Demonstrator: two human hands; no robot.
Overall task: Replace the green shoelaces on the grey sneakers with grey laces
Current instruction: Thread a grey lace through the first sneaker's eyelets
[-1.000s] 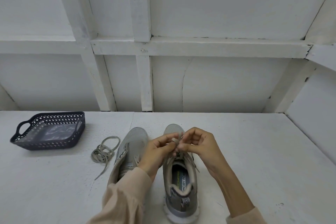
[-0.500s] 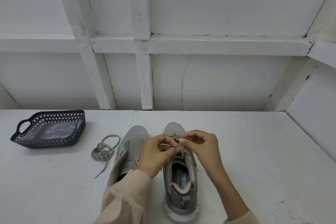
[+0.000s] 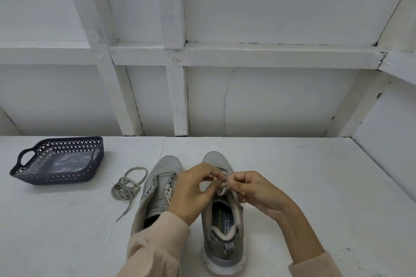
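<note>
Two grey sneakers stand side by side on the white table (image 3: 292, 186), toes pointing away from you. Right sneaker (image 3: 225, 227): your hands meet over its lacing. Your left hand (image 3: 191, 193) pinches a pale lace (image 3: 222, 189) between thumb and forefinger, other fingers curled. Your right hand (image 3: 254, 193) pinches the same lace from the other side, fingertips close to the left hand's, just above the tongue. Both grips narrow, closed on the lace. Whether the lace is knotted or only crossed under the fingers, you cannot tell.

Left sneaker (image 3: 157, 191): eyelets show bare, tongue exposed, your left sleeve (image 3: 157, 247) covers its heel.

Loose lace (image 3: 128, 189): coiled on the table just beside the left sneaker, one end trailing toward you. It reads grey-green in this light.

Dark perforated basket (image 3: 24, 177): at far left, well apart from the sneakers, with clear plastic wrap (image 3: 65, 162) lying inside
</note>
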